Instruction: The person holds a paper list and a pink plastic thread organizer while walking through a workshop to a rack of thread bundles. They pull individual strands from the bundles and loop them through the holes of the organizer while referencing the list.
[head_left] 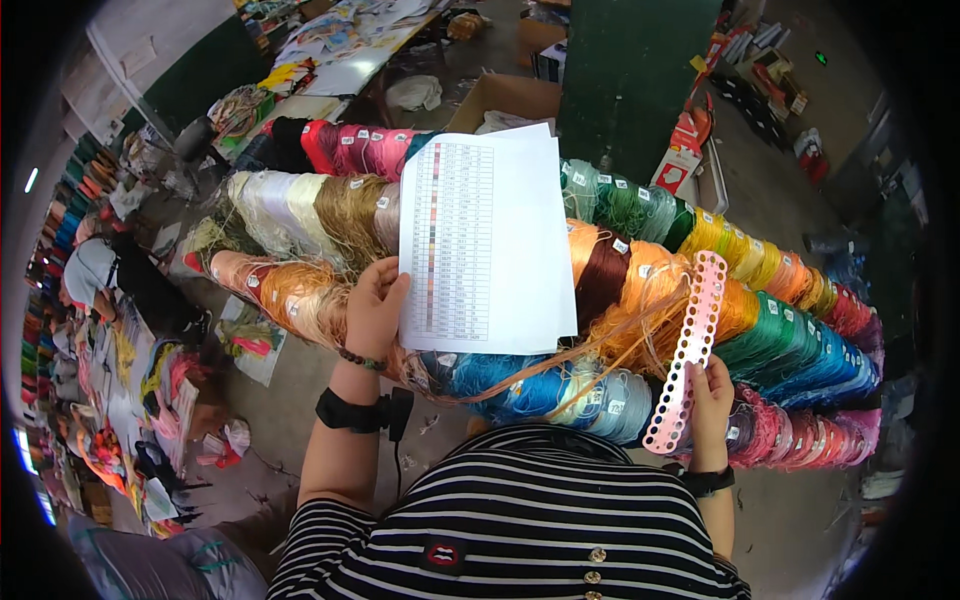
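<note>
My left hand (376, 305) grips the left edge of a few white paper sheets (520, 250), held up over the thread rows. A printed table with a column of small colour swatches runs down the top sheet. On the right, my right hand (712, 398) is closed on a long pink thread card (690, 345) with round holes along both edges, tilted over the rows. Loose brown and orange strands (590, 350) stretch leftward beside the card across the skeins. Beneath lie orange skeins (655, 275) and blue skeins (520, 388); the sheets hide part of the rows.
Green and yellow skeins (735, 245) fill the far right row, with pink skeins (800, 435) at the near right. Beyond stand a cardboard box (512, 98) and a dark green pillar (640, 80). Another person (135, 285) is at the left, beside a thread-covered table.
</note>
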